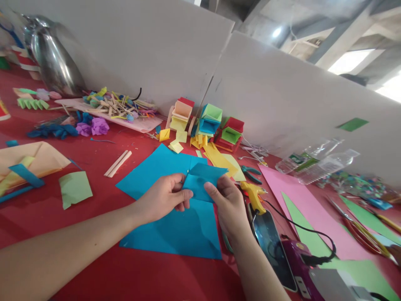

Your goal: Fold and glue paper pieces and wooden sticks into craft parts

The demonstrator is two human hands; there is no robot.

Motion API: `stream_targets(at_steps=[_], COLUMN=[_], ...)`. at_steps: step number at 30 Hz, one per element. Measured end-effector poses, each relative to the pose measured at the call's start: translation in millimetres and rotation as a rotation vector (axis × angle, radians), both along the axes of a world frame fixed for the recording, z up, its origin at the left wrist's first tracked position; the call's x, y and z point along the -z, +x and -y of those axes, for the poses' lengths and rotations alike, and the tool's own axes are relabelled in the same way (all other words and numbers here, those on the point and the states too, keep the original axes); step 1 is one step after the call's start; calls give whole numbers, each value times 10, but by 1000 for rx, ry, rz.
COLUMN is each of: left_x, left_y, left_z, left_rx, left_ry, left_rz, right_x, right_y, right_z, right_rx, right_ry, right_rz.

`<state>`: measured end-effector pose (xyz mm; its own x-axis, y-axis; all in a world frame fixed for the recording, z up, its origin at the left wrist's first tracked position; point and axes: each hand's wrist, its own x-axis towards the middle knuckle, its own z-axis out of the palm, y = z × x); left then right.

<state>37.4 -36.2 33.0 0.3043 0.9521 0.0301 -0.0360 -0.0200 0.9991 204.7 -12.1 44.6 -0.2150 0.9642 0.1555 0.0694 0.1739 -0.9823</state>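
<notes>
Between both hands is a small folded piece of blue paper point(200, 184), with a crease across its upper part. My left hand point(171, 194) pinches its left edge between thumb and fingers. On the right side, my right hand point(228, 200) grips the same piece, its thumb pressed on the front face. Directly below lie larger blue paper sheets point(175, 234) on the red tabletop, partly hidden by my hands. Close to my right hand rest a yellow hot glue gun point(255, 196) and a dark-screened phone point(274, 246).
Folded colored paper boxes point(209, 119) stand against the grey partition point(140, 50). Wooden sticks point(117, 164) and a green paper piece point(75, 189) lie left. A steel jug point(54, 58) stands far left. To the right are pink paper point(300, 205), scissors point(357, 230), plastic bottles point(328, 165) and a purple power strip point(297, 263).
</notes>
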Motion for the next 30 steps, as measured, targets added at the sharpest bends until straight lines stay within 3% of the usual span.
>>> stream_targets(at_steps=[4,11,22,30], left_x=[8,32,23,56], left_y=[-21,-12,-1,-47], left_z=[-29,-21,-34,-76], left_rx=[-55,-30,-72,-36], left_ry=[24,31,-17,-63], left_rz=[-11,26,81,92], right_x=[20,58,-56,-26], right_y=[-25,-78,18,-5], right_z=[7,40,2,21], right_rx=[-96,-104,-112,-107], right_ry=[-102,-153,-281,-224], right_rz=[-20,-74,-55,-37])
